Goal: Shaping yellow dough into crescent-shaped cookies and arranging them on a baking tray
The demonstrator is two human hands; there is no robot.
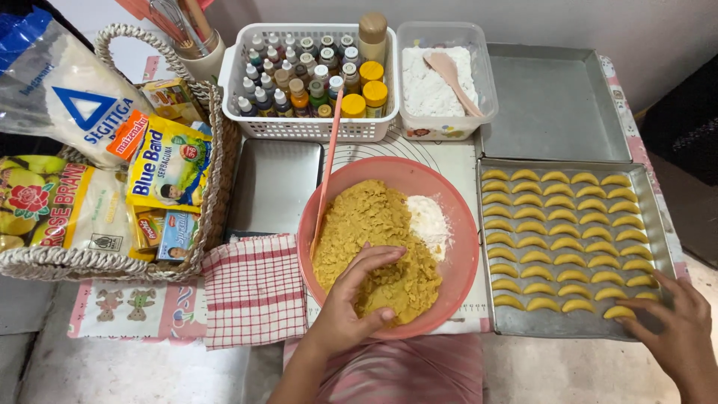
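The left hand (351, 303) reaches into the pink bowl (465, 247), its fingers loosely spread and pressed into the yellow-brown dough (374, 232), gripping nothing firmly that can be seen. The right hand (677, 325) lies flat and open at the near right corner of the baking tray (651, 187), its fingertips touching the last crescent (619, 312) of the front row. The two hands are well apart, one at the bowl, one at the tray. The dough fills the left and middle of the bowl, with a patch of white flour (430, 221) against its right side. A pink spatula (327, 168) leans on the bowl's far left rim, its blade in the dough. The tray holds rows of yellow crescents side by side, nearly filling it. Left of the bowl lies a red checked cloth (254, 288), and behind that a flat metal scale (273, 187). Further left stands a wicker basket (213, 172) packed with bags and packets. Beyond the bowl a white crate (307, 129) holds small bottles and jars; just right of it a clear tub (479, 82) holds white powder and a pale spoon (452, 78). Behind the filled tray sits a second tray (553, 105).
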